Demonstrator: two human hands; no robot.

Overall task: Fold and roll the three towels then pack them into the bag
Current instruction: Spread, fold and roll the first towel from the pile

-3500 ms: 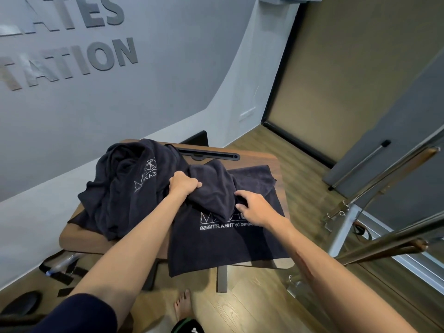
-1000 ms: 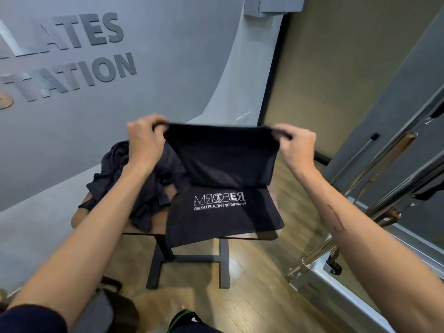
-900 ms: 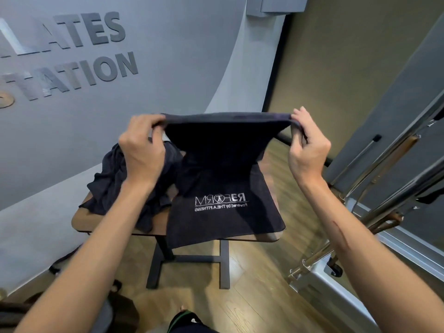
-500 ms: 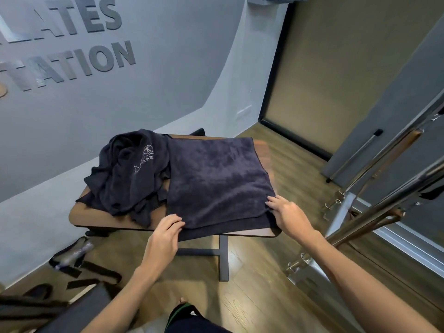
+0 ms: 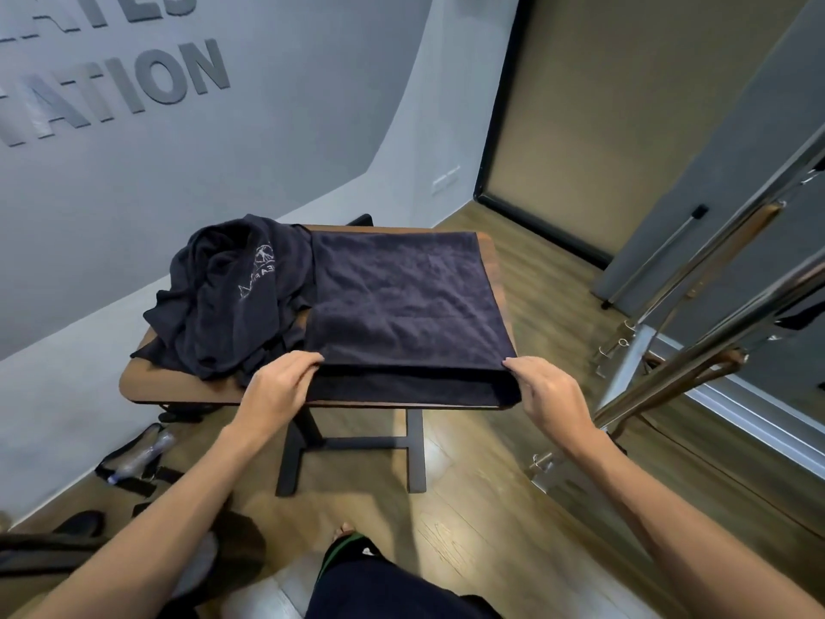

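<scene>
Two hands work at the near edge of a small wooden worktop (image 5: pixel 178 388) that stands on a dark metal frame over a wood-plank floor (image 5: pixel 468 520). A dark navy towel (image 5: pixel 402 297) lies flat across the right part of the worktop, folded over on itself, with the upper layer ending just short of the lower one along the near edge, where a strip of the lower layer shows.

At the towel's near left corner, the left hand (image 5: pixel 277 388) has its fingers curled around the edge of the upper layer, pinching the cloth. At the near right corner, the right hand (image 5: pixel 547 395) has its fingers curled onto the cloth in the same way, gripping the corner where it hangs slightly past the worktop's rim.

At about 9 o'clock from the folded towel, touching its left edge, a crumpled heap of dark towels (image 5: pixel 223 306) sits on the worktop with a pale printed logo showing on top; how many pieces are in the heap cannot be told.

On the floor at 7 o'clock from the worktop, against the grey wall (image 5: pixel 268 127), lies a dark strapped item (image 5: pixel 134 457) with something clear inside. At 3 o'clock stands a shiny metal frame (image 5: pixel 696 359) with bars.
</scene>
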